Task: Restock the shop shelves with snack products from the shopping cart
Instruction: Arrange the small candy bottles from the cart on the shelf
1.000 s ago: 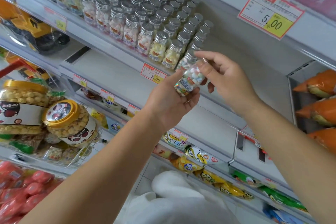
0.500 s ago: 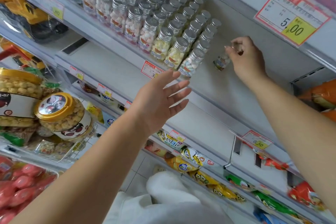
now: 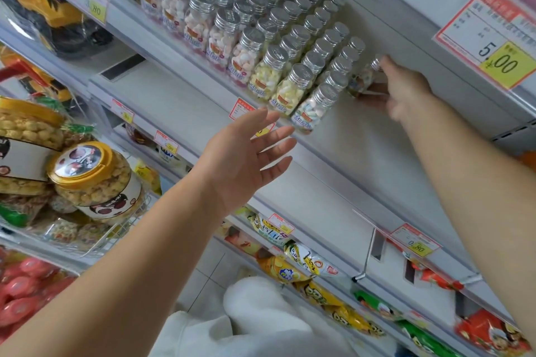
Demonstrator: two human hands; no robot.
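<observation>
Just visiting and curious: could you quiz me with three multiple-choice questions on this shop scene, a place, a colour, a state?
1. Where is the candy bottle the right hand holds?
A. Right of the bottle rows on the shelf
B. In the cart
C. On the floor
2. Colour of the bottle caps?
A. Gold
B. Red
C. Silver
3. The left hand is?
A. Gripping a jar
B. Open, empty
C. A fist
1 A: it is just beside the rows. 2 C: the caps shine silver. 3 B: fingers spread, nothing held.
</observation>
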